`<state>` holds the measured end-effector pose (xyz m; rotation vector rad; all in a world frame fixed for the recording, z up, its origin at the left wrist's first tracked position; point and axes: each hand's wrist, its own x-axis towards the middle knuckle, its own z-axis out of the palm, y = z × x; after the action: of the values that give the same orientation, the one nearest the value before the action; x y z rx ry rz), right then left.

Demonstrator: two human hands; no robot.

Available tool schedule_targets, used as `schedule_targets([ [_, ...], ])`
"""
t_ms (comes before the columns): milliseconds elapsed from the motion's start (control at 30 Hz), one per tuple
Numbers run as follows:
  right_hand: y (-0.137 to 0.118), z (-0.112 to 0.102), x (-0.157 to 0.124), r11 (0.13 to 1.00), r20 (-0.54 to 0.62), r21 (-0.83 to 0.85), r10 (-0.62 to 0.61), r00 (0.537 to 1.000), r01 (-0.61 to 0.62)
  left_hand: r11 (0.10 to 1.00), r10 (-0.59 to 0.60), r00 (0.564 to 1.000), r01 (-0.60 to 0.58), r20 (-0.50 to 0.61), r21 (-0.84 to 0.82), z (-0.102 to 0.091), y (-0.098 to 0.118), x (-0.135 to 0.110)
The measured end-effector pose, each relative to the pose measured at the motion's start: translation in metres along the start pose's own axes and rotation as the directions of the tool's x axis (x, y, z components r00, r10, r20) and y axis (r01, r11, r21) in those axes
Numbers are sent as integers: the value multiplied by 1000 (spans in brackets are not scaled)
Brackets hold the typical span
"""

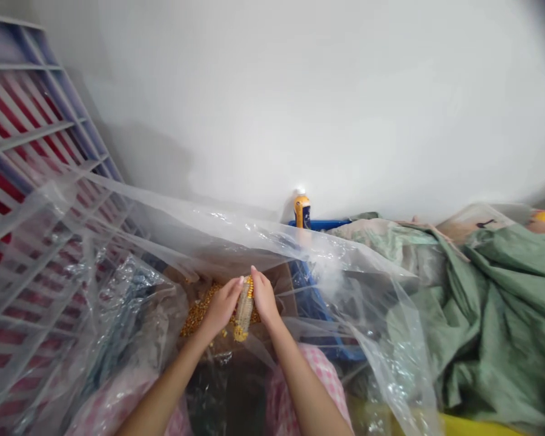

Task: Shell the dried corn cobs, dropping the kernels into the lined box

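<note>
Between my two hands is a corn cob (pixel 244 310), held tilted with its lower end toward me. Much of its visible side is bare of kernels; yellow kernels remain along the upper right edge and at the lower tip. My left hand (pixel 223 306) grips it from the left, thumb near the top. On the right side my right hand (pixel 263 295) is closed round the upper part, its fingers mostly hidden behind the cob. Loose corn kernels (pixel 195 320) lie below and to the left, inside a cardboard box (pixel 285 284) seen through clear plastic.
A clear plastic sheet (pixel 236 233) spreads around the box. At left stands a purple-and-white slatted rack (pixel 68 91) with red behind it. A blue crate (pixel 311 297), a yellow bottle (pixel 302 209) and green cloth (pixel 504 315) are on the right. A white wall (pixel 300 91) rises behind.
</note>
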<state>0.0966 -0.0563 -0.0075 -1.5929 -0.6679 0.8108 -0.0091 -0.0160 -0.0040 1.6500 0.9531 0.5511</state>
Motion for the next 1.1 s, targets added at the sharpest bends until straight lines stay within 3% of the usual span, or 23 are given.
schedule_targets([
  [133,-3,3,-4,1000,30,-10,-10,1000,11,999,25,999,-26,24,46,4,1,-1],
  [633,-5,2,-4,999,-5,-17,-33,999,32,981,135,989,-126,54,-145,15,-7,-4],
  [933,-6,5,-7,997,56,12,-71,996,71,985,64,997,-57,36,-162,9,2,-4],
  [1100,-3,4,-5,998,65,42,-59,996,56,986,87,994,-77,59,-148,10,2,-6],
])
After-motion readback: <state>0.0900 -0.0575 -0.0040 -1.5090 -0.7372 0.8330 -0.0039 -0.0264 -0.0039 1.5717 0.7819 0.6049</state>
